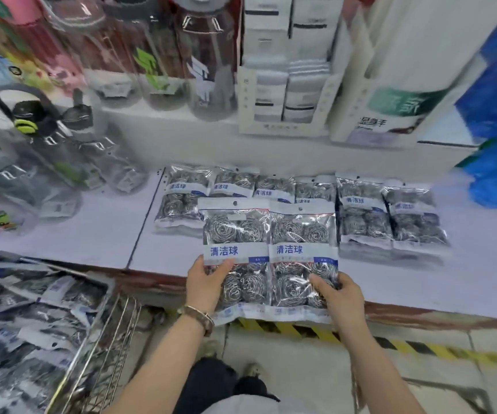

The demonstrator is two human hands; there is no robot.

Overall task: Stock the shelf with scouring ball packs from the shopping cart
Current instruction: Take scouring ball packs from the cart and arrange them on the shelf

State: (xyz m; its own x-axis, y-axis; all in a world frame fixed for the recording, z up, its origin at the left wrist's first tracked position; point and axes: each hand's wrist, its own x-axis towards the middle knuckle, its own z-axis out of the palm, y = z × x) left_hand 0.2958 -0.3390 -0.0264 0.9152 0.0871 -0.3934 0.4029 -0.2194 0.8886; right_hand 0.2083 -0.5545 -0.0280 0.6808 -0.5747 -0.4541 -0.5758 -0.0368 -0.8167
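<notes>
Packs (271, 234) in left hand (204, 283), right hand (342, 297)

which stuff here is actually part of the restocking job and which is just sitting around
Job:
left hand gripping the left-hand pack
right hand gripping the right-hand pack
stocked packs on the shelf
shopping cart holding spare packs

Lying about:
water bottles
cloth display box
blue wrapped bundles

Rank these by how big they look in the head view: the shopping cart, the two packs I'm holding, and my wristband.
1. The shopping cart, though cropped and near the camera.
2. The left pack, in the left hand, and the right pack, in the right hand: alike, tied.
3. The wristband.
</notes>
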